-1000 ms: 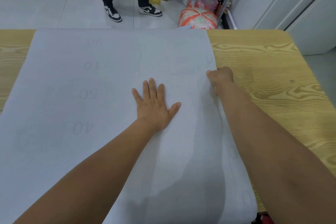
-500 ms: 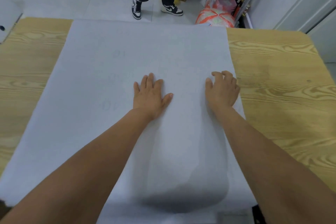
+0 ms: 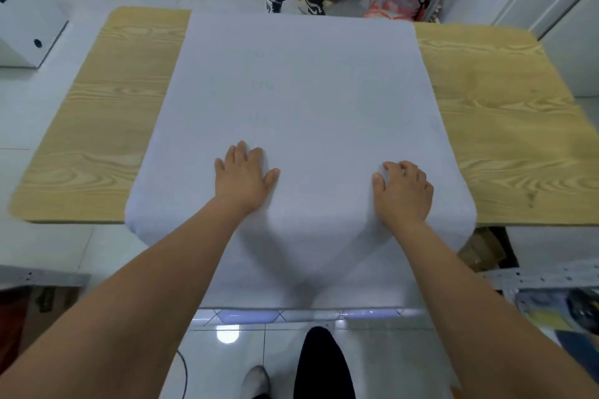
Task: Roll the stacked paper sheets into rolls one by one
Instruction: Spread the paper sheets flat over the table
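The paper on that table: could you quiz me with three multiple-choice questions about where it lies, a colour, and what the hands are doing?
1. Where does the paper lie?
A. Down the table's middle, near end hanging over the edge
B. On the floor
C. Rolled in a corner

2. What colour is the table?
A. Black
B. Light wood grain
C. Red

3. What are the hands doing?
A. Both lifted clear
B. Both resting on the paper
C. Holding scissors

Answers: 1 A, wood shows on both sides. 2 B, yellowish grain. 3 B, left hand flat, right hand with fingers curled.

Both hands (image 3: 244, 176) flat on paper sheets (image 3: 304, 97)
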